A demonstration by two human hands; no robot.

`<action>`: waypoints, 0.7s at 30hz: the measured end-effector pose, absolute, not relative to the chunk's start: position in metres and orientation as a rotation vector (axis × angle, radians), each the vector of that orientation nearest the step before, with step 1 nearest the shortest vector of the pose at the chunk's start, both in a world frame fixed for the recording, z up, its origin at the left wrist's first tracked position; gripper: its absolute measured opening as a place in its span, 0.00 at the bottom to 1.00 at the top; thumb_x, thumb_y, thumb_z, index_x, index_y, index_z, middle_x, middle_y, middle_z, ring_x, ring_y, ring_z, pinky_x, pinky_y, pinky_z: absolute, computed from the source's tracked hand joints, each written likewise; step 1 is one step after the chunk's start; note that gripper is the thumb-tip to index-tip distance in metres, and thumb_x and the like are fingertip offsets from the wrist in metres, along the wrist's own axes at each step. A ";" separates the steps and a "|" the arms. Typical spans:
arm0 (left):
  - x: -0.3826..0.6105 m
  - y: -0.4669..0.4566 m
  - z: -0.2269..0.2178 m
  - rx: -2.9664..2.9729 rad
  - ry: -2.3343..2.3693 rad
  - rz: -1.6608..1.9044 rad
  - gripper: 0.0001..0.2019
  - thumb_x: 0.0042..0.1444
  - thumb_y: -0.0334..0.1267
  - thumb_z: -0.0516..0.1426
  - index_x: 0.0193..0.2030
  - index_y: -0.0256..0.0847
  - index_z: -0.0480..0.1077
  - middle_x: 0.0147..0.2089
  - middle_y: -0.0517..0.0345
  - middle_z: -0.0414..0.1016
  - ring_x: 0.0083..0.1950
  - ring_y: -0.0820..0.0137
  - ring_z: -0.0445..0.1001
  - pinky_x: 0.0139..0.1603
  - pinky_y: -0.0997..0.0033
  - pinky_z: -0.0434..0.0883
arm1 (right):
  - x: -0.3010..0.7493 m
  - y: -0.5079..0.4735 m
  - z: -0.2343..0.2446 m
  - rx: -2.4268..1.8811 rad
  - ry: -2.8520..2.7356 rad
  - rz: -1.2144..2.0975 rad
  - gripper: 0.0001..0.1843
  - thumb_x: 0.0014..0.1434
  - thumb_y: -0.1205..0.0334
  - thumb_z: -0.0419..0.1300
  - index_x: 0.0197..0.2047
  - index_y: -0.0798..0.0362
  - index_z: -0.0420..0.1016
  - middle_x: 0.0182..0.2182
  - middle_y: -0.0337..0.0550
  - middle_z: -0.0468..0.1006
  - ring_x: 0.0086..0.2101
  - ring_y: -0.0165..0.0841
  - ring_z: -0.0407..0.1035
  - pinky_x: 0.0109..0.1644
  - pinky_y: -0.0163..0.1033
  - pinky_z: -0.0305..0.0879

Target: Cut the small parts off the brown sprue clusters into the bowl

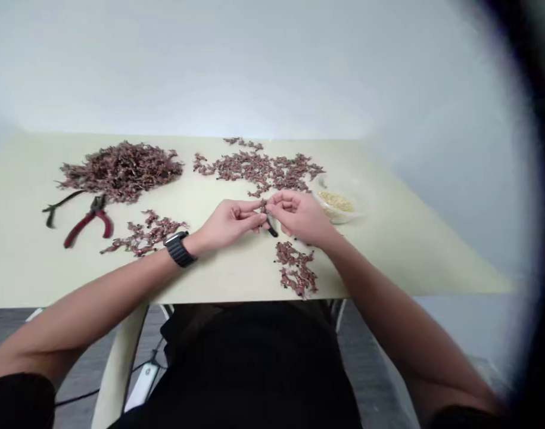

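Note:
In front of me, over the middle of the table, my left hand point(233, 223) pinches a small reddish-brown piece point(263, 205) between thumb and fingertips. My right hand point(296, 215) is closed at the same piece from the other side, its thumb and forefinger pressed together there. The piece's exact shape is too small to make out. Just below the fingertips shows a black, slim object point(272, 229), partly hidden by the hands. Nearest to my right wrist, a small group of similar reddish-brown pieces point(296, 271) lies by the front edge.
A big heap of reddish-brown pieces point(124, 170) sits at the back left, with red-handled pliers point(91, 220) and a black tool point(53, 211) before it. More pieces spread behind my hands point(258, 168) and beside my watch point(147, 233). A clear bowl point(361, 202) holds tiny yellowish bits.

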State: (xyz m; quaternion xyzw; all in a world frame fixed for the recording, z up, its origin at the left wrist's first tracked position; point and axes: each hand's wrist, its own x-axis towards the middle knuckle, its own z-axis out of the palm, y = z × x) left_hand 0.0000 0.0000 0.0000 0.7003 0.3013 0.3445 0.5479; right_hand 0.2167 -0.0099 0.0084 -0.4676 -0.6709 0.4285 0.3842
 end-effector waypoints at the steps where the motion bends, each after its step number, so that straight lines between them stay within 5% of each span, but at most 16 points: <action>1: -0.001 0.000 0.000 1.672 0.701 0.805 0.19 0.65 0.46 0.66 0.57 0.35 0.81 0.44 0.46 0.86 0.39 0.72 0.80 0.45 0.73 0.77 | 0.218 -0.009 0.008 -1.183 -1.715 1.121 0.13 0.66 0.49 0.65 0.39 0.51 0.77 0.22 0.36 0.74 0.17 0.26 0.63 0.19 0.33 0.55; 21: -0.008 0.009 -0.010 1.305 0.543 0.614 0.16 0.65 0.43 0.67 0.55 0.37 0.82 0.44 0.47 0.84 0.36 0.77 0.76 0.43 0.75 0.74 | 0.223 -0.005 0.008 -1.062 -1.964 0.823 0.07 0.66 0.56 0.65 0.38 0.50 0.77 0.24 0.35 0.73 0.25 0.28 0.66 0.31 0.36 0.63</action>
